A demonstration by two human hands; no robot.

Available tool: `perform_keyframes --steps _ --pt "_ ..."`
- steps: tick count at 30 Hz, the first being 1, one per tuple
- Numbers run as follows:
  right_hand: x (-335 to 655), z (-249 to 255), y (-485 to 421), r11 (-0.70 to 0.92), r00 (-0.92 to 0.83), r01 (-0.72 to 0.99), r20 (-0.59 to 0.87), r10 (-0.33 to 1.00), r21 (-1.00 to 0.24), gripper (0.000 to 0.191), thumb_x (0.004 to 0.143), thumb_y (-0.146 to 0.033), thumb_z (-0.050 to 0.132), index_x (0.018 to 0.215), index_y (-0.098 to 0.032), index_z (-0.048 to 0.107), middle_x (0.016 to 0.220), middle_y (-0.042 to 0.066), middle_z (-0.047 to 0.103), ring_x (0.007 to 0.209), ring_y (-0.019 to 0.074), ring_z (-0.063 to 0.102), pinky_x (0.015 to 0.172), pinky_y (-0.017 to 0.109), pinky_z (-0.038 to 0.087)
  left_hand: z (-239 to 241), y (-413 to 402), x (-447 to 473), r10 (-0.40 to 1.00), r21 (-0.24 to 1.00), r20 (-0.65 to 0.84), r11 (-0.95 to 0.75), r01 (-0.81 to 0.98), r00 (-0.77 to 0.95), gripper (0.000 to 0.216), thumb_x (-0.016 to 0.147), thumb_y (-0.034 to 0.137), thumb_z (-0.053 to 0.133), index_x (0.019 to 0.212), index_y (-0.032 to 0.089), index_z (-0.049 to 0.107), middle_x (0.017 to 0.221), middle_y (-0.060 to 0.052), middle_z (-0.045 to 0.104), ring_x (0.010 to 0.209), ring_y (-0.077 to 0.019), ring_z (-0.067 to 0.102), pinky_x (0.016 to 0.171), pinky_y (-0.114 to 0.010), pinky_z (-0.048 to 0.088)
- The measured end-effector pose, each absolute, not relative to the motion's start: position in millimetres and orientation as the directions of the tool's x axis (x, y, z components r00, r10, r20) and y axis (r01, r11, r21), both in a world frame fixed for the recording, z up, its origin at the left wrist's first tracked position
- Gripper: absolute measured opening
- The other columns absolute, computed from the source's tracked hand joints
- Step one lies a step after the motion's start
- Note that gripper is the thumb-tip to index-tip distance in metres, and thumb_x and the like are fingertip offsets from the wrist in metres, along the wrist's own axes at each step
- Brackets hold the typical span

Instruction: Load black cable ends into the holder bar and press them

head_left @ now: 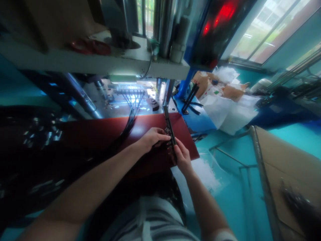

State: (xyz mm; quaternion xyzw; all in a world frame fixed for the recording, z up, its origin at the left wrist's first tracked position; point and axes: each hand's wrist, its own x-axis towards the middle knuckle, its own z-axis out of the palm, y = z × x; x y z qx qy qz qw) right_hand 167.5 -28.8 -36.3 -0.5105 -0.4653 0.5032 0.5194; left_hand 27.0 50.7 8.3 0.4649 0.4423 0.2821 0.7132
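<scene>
Between my two hands is a long, dark bar-shaped fixture (171,129) with small metallic parts along its left side. My right hand (182,154) is closed round its near end. My left hand (155,138) pinches at the small parts on its left side; what sits between those fingertips is too small to make out. The bar's far end reaches the machine's metal bed. Below both hands lies a reddish-brown board (147,122). A bundle of black cables (129,119) crosses the board to my left, its thin ends fanned out under the lit press.
The press's white crossbeam (100,63) spans above its bed, with steel columns at each side. Red lights glow on a dark panel (213,30). White bags (223,107) lie at the right, beyond black-handled pliers (192,98). A cardboard box (288,160) stands at the near right.
</scene>
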Motion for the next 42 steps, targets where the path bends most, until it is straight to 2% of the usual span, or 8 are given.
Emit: perform_keyframes --steps 7,11,16,24,29,34,39,42 --pt "168.2 -32.3 -28.2 -0.054 0.057 -0.104 -0.061 0.997 -0.993 0.050 0.082 -0.048 0.052 0.122 -0.019 0.053 0.052 -0.005 0.049 0.034 0.0058 0.037 0.031 0.018 0.028 6.3 49.2 24.5 0.884 0.954 -0.273 0.301 -0.016 0.380 0.026 0.061 0.033 0.069 0.071 0.013 0.054 0.056 0.003 0.051 0.043 -0.0047 0.040 0.040 -0.018 0.026" --pt "168.3 -33.7 -28.9 -0.073 0.123 -0.172 -0.095 0.988 -0.982 0.053 0.080 -0.049 0.055 0.122 -0.018 0.053 0.054 -0.005 0.051 0.034 0.0053 0.038 0.031 0.017 0.030 12.6 52.3 19.5 0.944 0.975 -0.167 0.202 -0.096 0.286 0.023 0.067 0.033 0.064 0.071 0.016 0.050 0.053 0.006 0.047 0.044 -0.0048 0.039 0.042 -0.017 0.027" --pt "169.5 -33.8 -29.3 -0.071 0.116 -0.190 -0.094 0.989 -0.979 0.053 0.079 -0.049 0.055 0.122 -0.018 0.053 0.051 -0.006 0.049 0.034 0.0053 0.037 0.030 0.017 0.029 10.6 54.6 19.2 0.898 0.962 -0.252 0.272 -0.005 0.361 0.024 0.066 0.036 0.064 0.066 0.013 0.055 0.053 0.004 0.049 0.045 -0.0057 0.042 0.043 -0.018 0.028" --pt "172.3 -34.3 -28.4 -0.103 0.068 -0.141 -0.114 0.991 -0.985 0.053 0.077 -0.051 0.057 0.121 -0.020 0.055 0.057 -0.004 0.051 0.035 0.0050 0.036 0.032 0.018 0.029 7.3 56.1 22.3 0.919 0.968 -0.251 0.245 0.058 0.305 0.023 0.065 0.035 0.064 0.068 0.012 0.061 0.049 0.004 0.048 0.042 -0.0058 0.038 0.042 -0.019 0.026" --pt "170.6 -31.5 -27.8 -0.089 0.052 -0.066 -0.093 0.994 -0.994 0.052 0.078 -0.051 0.056 0.121 -0.021 0.056 0.059 -0.003 0.052 0.037 0.0053 0.036 0.033 0.018 0.031 2.2 59.3 19.8 0.929 0.978 -0.204 0.206 0.028 0.309 0.018 0.063 0.030 0.066 0.065 0.013 0.063 0.051 0.001 0.053 0.046 -0.0085 0.045 0.044 -0.021 0.030" --pt "168.6 -28.5 -28.5 -0.114 0.054 -0.076 -0.118 0.992 -0.991 0.050 0.078 -0.049 0.057 0.120 -0.022 0.057 0.060 -0.002 0.053 0.039 0.0059 0.037 0.034 0.018 0.031 -1.4 57.5 18.7 0.954 0.992 -0.130 0.123 0.041 0.271 0.025 0.067 0.037 0.064 0.066 0.013 0.064 0.057 0.001 0.056 0.053 -0.0097 0.049 0.050 -0.021 0.035" --pt "169.4 -29.8 -29.5 -0.130 0.123 -0.176 -0.153 0.981 -0.976 0.049 0.077 -0.047 0.058 0.119 -0.021 0.057 0.056 -0.004 0.052 0.037 0.0054 0.037 0.033 0.018 0.030 9.3 62.8 11.9 0.982 0.975 -0.077 0.110 -0.191 0.169 0.029 0.071 0.042 0.063 0.071 0.012 0.061 0.054 0.003 0.049 0.048 -0.0058 0.043 0.045 -0.018 0.030" --pt "170.3 -31.3 -28.9 -0.102 0.126 -0.208 -0.130 0.984 -0.973 0.049 0.078 -0.045 0.058 0.120 -0.020 0.056 0.051 -0.006 0.048 0.035 0.0049 0.034 0.031 0.017 0.028 14.7 66.2 8.5 0.962 0.927 -0.125 0.201 -0.316 0.244 0.030 0.074 0.042 0.060 0.078 0.013 0.057 0.050 0.006 0.041 0.041 -0.0046 0.037 0.038 -0.018 0.022"
